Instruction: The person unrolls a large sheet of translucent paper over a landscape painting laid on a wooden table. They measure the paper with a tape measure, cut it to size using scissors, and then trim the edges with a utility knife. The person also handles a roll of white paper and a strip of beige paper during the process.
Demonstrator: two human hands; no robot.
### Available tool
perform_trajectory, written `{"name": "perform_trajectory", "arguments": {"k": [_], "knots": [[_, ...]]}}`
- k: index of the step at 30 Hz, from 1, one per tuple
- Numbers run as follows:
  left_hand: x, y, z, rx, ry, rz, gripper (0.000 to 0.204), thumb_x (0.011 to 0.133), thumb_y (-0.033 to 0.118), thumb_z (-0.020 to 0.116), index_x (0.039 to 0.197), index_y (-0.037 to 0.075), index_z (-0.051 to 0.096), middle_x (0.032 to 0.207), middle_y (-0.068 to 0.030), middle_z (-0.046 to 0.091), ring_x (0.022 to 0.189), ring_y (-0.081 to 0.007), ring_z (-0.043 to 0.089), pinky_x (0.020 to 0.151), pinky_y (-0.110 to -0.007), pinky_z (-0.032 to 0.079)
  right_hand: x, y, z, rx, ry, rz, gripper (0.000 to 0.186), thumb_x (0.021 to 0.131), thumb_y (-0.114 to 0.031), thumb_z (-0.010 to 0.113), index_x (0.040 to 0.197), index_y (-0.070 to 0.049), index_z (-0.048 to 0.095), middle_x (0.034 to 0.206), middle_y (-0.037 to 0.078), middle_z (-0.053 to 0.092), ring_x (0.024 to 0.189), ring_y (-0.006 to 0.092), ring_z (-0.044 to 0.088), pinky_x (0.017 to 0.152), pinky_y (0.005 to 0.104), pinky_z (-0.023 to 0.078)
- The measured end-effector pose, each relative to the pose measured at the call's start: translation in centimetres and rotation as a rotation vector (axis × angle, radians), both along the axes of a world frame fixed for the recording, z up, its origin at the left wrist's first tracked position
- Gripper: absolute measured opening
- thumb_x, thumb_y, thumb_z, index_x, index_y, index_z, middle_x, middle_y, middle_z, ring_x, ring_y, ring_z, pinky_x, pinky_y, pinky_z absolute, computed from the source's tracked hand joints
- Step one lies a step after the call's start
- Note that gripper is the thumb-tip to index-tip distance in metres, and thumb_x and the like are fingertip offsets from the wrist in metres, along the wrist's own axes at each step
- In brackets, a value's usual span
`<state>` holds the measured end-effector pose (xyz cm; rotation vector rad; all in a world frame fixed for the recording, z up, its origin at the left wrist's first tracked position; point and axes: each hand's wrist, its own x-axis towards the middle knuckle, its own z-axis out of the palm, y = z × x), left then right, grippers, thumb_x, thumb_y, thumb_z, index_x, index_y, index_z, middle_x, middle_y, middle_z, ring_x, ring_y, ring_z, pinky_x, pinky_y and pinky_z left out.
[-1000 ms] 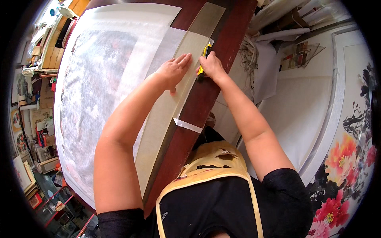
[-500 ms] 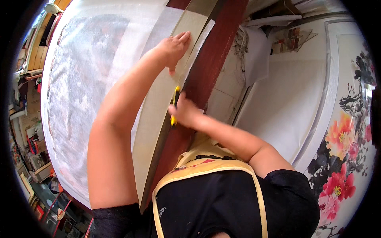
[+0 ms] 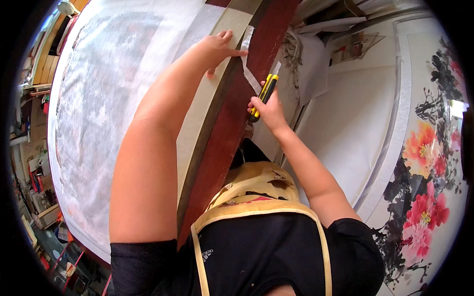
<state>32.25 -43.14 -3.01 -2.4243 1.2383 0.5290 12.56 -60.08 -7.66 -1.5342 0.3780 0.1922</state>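
Note:
My left hand (image 3: pixel 216 51) lies with spread fingers on a long cream strip (image 3: pixel 229 30) along the edge of a white sheet (image 3: pixel 153 64). One of its fingers reaches right to a narrow white paper strip (image 3: pixel 248 69). My right hand (image 3: pixel 269 107) is closed round a yellow and black utility knife (image 3: pixel 264 96), its blade pointing up and away from me. The paper strip hangs bent over the dark red table edge (image 3: pixel 237 111), its lower end at my right fingers; I cannot tell whether they pinch it.
A dark band (image 3: pixel 212 113) runs between the cream strip and the red edge. Right of the table are a large pale panel (image 3: pixel 350 118) and a painting of pink and orange flowers (image 3: pixel 424 212). Shelves with mixed items (image 3: pixel 42 172) stand at far left.
My right hand with the knife has moved away from me and to the right, off the cream strip's edge. The narrow paper strip, straight before, now bends away over the red edge.

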Motion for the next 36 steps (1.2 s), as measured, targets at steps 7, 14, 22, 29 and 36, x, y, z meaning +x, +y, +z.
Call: {"name": "perform_trajectory", "arguments": {"k": [7,14,22,29,36], "knots": [[-0.2,-0.4,0.1,0.022,-0.003,0.006,0.146,0.035,0.030,0.097,0.151,0.049,0.011,0.158,-0.0245,0.011,0.145,-0.0351,0.024,0.108,-0.042,0.039,3.3,-0.8,-2.6,-0.302,0.125,0.169,0.030,0.070,-0.026,0.073,0.080,0.001,0.065,0.071,0.010,0.070,0.062,0.0214,0.070,0.064,0.0338,0.055],[-6.8,-1.1,0.1,-0.824,0.215,0.108,0.127,0.050,0.050,0.091,0.150,0.009,0.024,0.151,-0.0252,0.027,0.142,-0.0426,0.022,0.116,-0.051,0.023,-1.3,-4.7,12.1,0.326,0.066,0.406,0.025,0.083,-0.022,0.073,0.089,0.001,0.066,0.084,0.010,0.071,0.080,0.0150,0.069,0.073,0.0278,0.054],[-19.7,-5.5,0.8,-1.396,1.263,0.816,0.028,0.096,0.028,0.063,0.112,0.006,0.055,0.092,-0.0008,0.060,0.091,-0.0120,0.056,0.084,-0.028,0.045,5.1,-14.5,20.9,0.127,-0.086,0.230,0.029,0.092,-0.022,0.065,0.107,0.002,0.058,0.101,0.018,0.070,0.090,0.0221,0.070,0.077,0.0335,0.057],[-18.6,-11.2,-7.6,-1.045,1.058,0.825,0.022,0.102,0.023,0.052,0.106,0.003,0.059,0.099,-0.0045,0.062,0.097,-0.0142,0.055,0.089,-0.031,0.044,11.7,-21.4,17.3,0.192,-0.073,0.160,0.028,0.090,-0.022,0.065,0.101,0.003,0.063,0.094,0.016,0.071,0.083,0.0210,0.070,0.073,0.0311,0.057],[-17.8,-15.4,-14.4,-0.617,0.831,0.815,0.030,0.099,0.027,0.048,0.100,0.001,0.061,0.097,-0.0219,0.064,0.095,-0.0356,0.060,0.083,-0.041,0.047,22.3,-37.3,17.6,0.161,-0.405,-0.412,0.023,0.090,-0.015,0.067,0.106,0.001,0.065,0.106,0.013,0.069,0.090,0.0156,0.069,0.079,0.0282,0.057]]}}
